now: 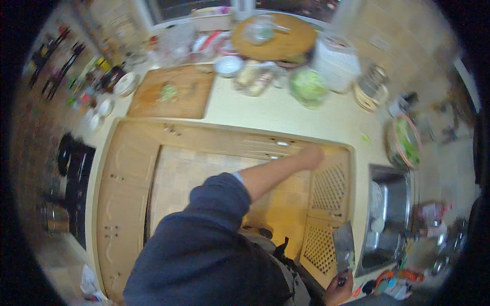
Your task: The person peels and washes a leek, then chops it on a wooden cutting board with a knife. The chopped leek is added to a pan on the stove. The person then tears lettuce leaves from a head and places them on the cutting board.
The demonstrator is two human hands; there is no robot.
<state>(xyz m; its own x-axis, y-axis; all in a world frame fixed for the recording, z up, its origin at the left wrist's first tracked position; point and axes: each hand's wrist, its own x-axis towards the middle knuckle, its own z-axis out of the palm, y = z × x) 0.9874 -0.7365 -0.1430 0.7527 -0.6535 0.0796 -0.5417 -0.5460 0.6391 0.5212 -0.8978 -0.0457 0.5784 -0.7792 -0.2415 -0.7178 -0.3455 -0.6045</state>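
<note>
My right hand (338,292), low at the right, grips the handle of a cleaver (344,244). Its broad blade points up and away from me, beside the sink's near edge, with pale bits stuck on it. My left hand (313,157) reaches across above the floor, near the corner of the counter (252,111). Its fingers look curled but are blurred, and whether they hold anything is hidden. Back on the counter, a wooden cutting board (147,97) carries a small pile of chopped green vegetable (168,93). A head of cabbage (308,86) sits farther right.
A metal sink (390,214) holding dishes is at the right, with a bowl of green leaves (407,141) beyond it. A round wooden board (273,38), a white bowl (229,65) and bagged food (254,78) stand at the back. A black stove (80,191) is left.
</note>
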